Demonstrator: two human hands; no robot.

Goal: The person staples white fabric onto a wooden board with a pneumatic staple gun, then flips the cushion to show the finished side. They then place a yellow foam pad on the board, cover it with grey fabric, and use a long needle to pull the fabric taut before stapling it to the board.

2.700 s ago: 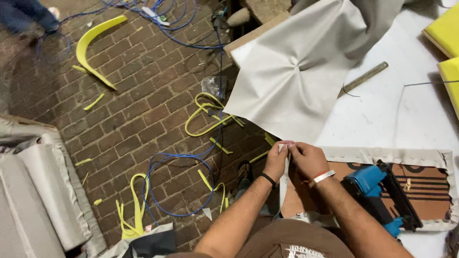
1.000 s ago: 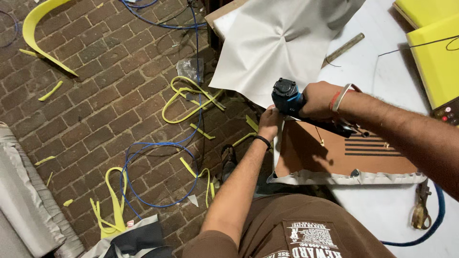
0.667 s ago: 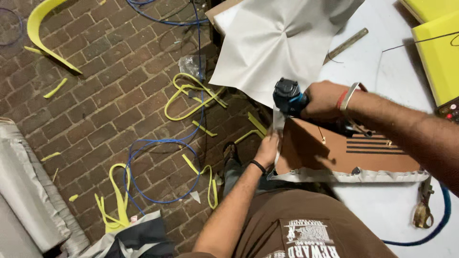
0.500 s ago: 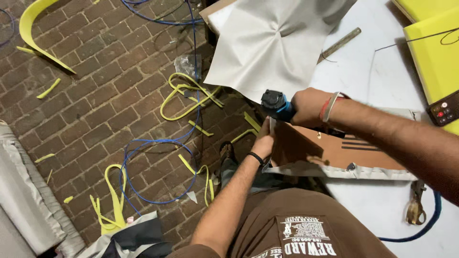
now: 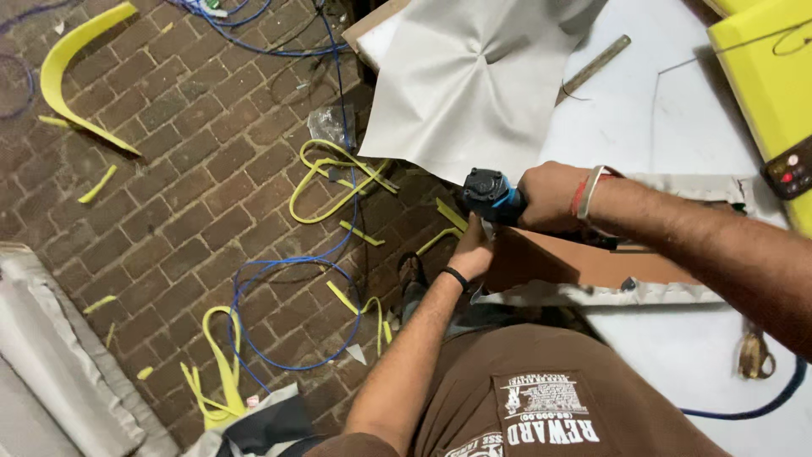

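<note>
Right hand gripping stapler, nose left at panel edge; left hand pinching fabric just below.

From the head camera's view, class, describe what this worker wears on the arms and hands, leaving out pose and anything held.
Both forearms are bare, with no sleeves reaching them and no gloves. The left hand has a thin black band around its wrist. The right hand has a red thread and a pale band side by side at its wrist. No rings can be made out on the fingers.

Clear crumpled plastic wrapper on brick floor; white rectangular print patch on brown shirt.
</note>
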